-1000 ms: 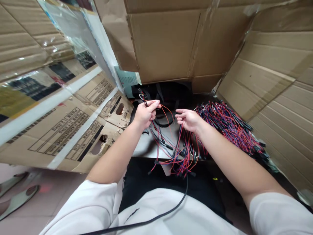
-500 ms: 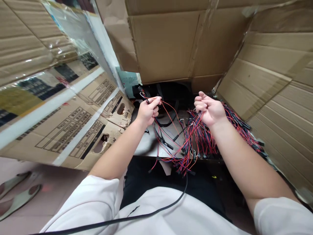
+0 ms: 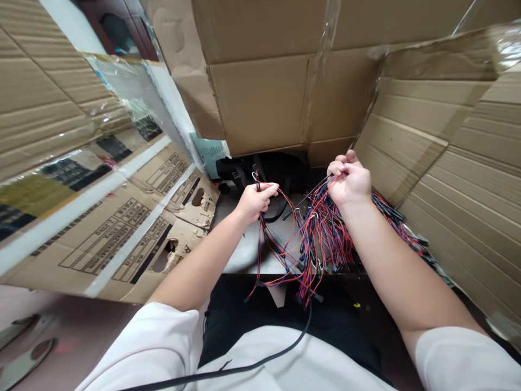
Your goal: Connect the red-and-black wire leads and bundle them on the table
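Wire leads [image 3: 321, 233], thin and glossy in red, blue and black plastic insulation, hang in a loose tangle from both hands and trail over a pale, smooth work surface [image 3: 244, 255]. The left hand [image 3: 255, 202] is closed in a narrow pinch around a few leads, with a small bent metal loop [image 3: 255, 176] poking up above the fingers. The right hand [image 3: 350, 180] curls firmly around a thicker bunch, with a slim black tip [image 3: 305, 199] jutting out beside it. More leads lie heaped to the right, ending in small black plastic connectors [image 3: 396, 214].

Behind the hands sits a soft black bag [image 3: 260, 169] with straps. A thick, round black cable [image 3: 260, 361] curves across the person's white shirt [image 3: 244, 372], below dark trousers [image 3: 285, 320]. Corrugated cardboard sheets rise around the work surface: plain, ribbed brown on the right [image 3: 427, 136], and printed with black lettering and torn oval hand-holes on the left [image 3: 122, 239]. Clear plastic film [image 3: 122, 92] clings to the left sheets, its surface creased and shiny.
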The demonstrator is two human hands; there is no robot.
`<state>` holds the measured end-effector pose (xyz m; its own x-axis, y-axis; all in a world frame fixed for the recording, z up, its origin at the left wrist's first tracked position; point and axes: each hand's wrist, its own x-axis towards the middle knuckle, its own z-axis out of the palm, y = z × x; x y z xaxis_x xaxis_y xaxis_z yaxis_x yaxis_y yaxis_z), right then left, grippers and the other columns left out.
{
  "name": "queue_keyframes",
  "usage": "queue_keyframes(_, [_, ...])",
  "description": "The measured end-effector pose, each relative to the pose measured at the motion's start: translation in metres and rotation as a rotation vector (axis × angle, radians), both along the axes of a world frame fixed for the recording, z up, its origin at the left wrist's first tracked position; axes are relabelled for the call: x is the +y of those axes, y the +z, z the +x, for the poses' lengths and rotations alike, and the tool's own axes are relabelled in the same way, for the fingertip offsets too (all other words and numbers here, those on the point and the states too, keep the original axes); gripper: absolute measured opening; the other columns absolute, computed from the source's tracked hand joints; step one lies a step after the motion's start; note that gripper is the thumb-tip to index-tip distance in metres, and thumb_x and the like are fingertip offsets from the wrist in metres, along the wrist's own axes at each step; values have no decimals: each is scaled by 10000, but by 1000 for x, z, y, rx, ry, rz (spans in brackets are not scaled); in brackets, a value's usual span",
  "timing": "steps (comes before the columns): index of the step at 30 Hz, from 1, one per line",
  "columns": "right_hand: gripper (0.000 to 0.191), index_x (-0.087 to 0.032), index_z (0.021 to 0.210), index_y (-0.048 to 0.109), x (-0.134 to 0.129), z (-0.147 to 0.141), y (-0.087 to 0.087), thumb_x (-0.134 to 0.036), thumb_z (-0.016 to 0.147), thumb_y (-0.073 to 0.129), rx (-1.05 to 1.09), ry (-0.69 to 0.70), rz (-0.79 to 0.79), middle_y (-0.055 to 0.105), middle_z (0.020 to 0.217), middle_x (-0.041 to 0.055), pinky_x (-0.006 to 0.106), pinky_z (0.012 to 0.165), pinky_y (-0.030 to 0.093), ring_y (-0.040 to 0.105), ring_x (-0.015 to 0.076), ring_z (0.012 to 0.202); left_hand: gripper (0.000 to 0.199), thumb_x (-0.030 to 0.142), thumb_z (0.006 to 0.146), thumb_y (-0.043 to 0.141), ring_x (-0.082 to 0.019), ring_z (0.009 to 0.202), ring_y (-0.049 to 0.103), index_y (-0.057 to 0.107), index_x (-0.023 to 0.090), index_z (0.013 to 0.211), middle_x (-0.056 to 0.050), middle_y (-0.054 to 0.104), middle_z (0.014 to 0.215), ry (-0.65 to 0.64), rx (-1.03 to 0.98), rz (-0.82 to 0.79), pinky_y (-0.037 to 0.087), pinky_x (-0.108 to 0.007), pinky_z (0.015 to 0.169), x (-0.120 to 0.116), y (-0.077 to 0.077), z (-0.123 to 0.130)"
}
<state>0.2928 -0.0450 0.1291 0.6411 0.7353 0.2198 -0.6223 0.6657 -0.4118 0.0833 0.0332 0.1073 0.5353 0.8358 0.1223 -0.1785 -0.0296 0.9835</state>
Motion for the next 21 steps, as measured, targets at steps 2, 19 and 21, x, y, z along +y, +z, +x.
queue_keyframes(2, [375,-215,809,491,-2,0,0,72,588,391,-19,4,-11,470,661,-44,122,419,333,415,44,467,296,312,639,827,-3,402,314,705,110,819,-20,594,693,-38,-25,-4,151,-169,372,-1,4,-3])
queue_keyframes(19, [347,-201,785,499,-45,35,26,93,700,335,284,125,141,458,658,4,92,328,363,403,32,422,252,251,640,818,3,420,332,684,132,818,22,547,693,-38,-300,-43,180,-125,361,13,41,-33])
queue_keyframes(21, [349,-219,755,499,-48,41,28,93,756,342,284,170,96,459,655,8,99,315,371,401,36,419,228,249,659,803,-2,427,346,685,139,820,17,555,705,-41,-325,29,189,-129,361,16,53,-33])
